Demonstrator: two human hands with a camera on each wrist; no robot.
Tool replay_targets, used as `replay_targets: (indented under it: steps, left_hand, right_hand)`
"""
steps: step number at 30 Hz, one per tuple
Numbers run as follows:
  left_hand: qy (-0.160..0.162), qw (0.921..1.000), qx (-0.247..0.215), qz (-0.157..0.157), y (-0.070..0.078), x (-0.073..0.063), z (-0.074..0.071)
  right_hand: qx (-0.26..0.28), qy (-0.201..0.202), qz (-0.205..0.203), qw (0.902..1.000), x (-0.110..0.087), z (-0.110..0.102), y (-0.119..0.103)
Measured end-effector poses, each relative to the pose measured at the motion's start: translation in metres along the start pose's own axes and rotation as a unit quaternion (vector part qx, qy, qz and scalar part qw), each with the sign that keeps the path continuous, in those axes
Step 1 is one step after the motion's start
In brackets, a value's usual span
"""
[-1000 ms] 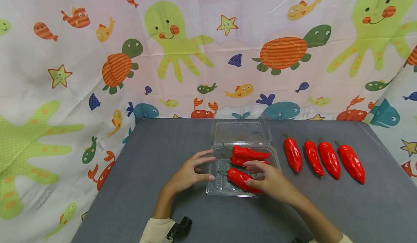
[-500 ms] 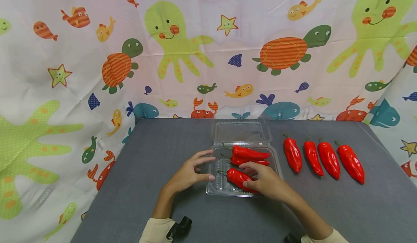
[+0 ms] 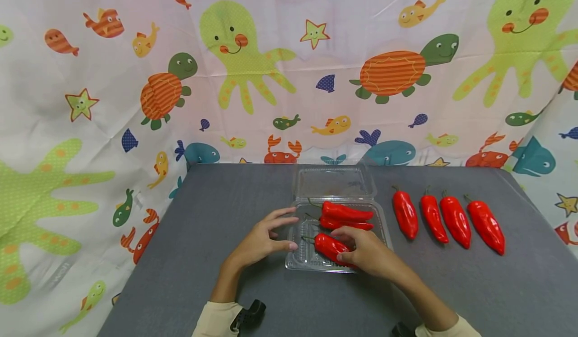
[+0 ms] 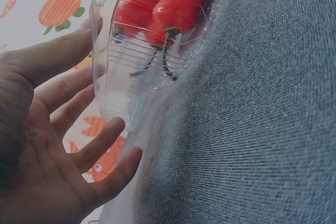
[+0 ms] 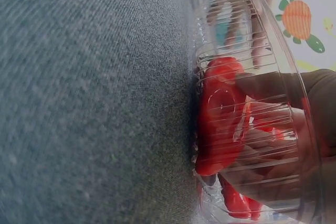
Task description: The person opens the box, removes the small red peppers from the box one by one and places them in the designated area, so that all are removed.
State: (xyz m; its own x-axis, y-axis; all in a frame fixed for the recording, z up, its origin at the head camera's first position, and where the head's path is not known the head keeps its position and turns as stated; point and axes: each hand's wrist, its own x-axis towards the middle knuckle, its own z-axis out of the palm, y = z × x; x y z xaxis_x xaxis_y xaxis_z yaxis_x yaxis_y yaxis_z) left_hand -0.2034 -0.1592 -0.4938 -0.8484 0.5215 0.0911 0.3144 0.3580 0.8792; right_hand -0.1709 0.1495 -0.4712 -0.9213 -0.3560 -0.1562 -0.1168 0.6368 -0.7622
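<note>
- container (image 3: 303, 262) – clear, with its lid (image 3: 334, 182) laid back – sits on the grey table (image 3: 217, 201) in the head view; right hand (image 3: 372, 253) has the front pepper (image 3: 327, 245) between thumb and fingers, inside the near half, with the back pair (image 3: 345, 212) behind it. left hand (image 3: 259, 241) is at the left rim; four other peppers (image 3: 456, 222) line up to the right.
- left wrist view: the left hand's fingers are well parted, gripping nothing; i can't tell whether they touch the rim.
- right wrist view: through the clear wall, thumb and fingers close around that pepper.
</note>
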Motion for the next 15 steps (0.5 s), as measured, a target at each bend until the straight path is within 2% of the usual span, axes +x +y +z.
replay_targets:
  steps: [15]
  left_hand:
    - [0.000,1.0000,0.005,-0.003,0.0015,-0.0002,0.0000]
  right_hand:
    - [-0.003,0.024,-0.005,0.9997,-0.0047,-0.0009,-0.0033]
